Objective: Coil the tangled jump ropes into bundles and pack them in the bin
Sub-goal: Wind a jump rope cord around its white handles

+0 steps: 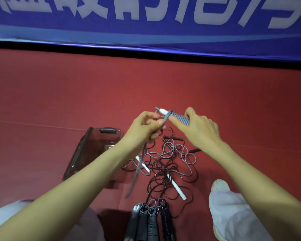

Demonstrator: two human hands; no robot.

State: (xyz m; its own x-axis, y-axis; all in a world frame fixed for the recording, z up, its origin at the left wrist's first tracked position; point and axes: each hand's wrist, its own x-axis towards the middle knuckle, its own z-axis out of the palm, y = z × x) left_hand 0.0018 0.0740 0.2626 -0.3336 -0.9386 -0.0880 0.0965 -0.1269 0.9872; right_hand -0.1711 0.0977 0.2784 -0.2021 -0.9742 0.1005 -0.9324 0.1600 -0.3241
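Past finished bundles [149, 221], noted left hand [142, 127] pinching grey cord [166, 117], right hand [198, 129] gripping wrapped handles [180, 118]; keep turns tight, adjacent.

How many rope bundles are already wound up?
4, side by side at the bottom edge: leftmost bundle, second bundle, third bundle, rightmost bundle. A fifth, the grey bundle held up, is unfinished. Others may be hidden off-frame.

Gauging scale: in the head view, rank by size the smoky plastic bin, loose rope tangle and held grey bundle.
1. Loose tangle of grey and black ropes
2. Smoky plastic bin, partly hidden
3. Grey coiled rope bundle
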